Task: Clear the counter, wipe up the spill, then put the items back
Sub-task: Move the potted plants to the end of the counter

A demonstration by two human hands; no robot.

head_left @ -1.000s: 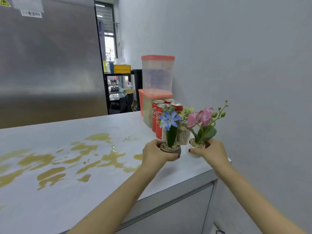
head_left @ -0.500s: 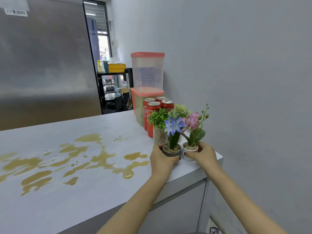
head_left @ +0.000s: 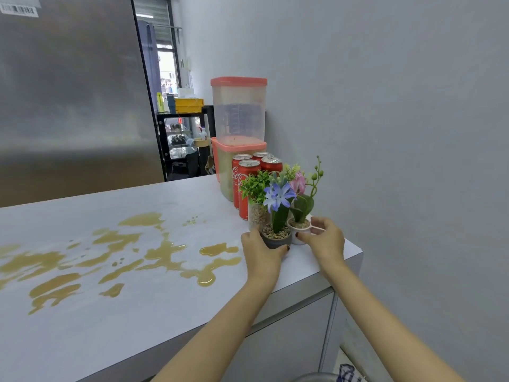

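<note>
— Where are the two little plants?

— Down on the counter (head_left: 137,312), at its corner by the wall, side by side. The grey pot (head_left: 276,241) stands on the left with the blue bloom, the white pot (head_left: 298,233) on the right with the pink one. Just behind them is a glass jar (head_left: 257,216) of greenery, then the cans (head_left: 246,186) and the stacked tubs (head_left: 239,111).

— And the hands?

— The left hand (head_left: 260,250) is wrapped round the grey pot's side, thumb in front. The right hand (head_left: 325,239) has thumb and fingers curled about the white pot's rim. How firm that hold is, I can't tell.

— Awkward things to handle?

— Light, I'd guess, small as they are. But the pots look hard and chippable, they're topped with loose gravel, and the stems (head_left: 279,219) stand tall, so they'd tip easily. Best taken low round the body and kept upright, never by the flowers.

— The spill (head_left: 162,252)?

— Brown puddles across the top, to the left of the pots. The nearest is close by the left wrist. Not wiped yet.
</note>
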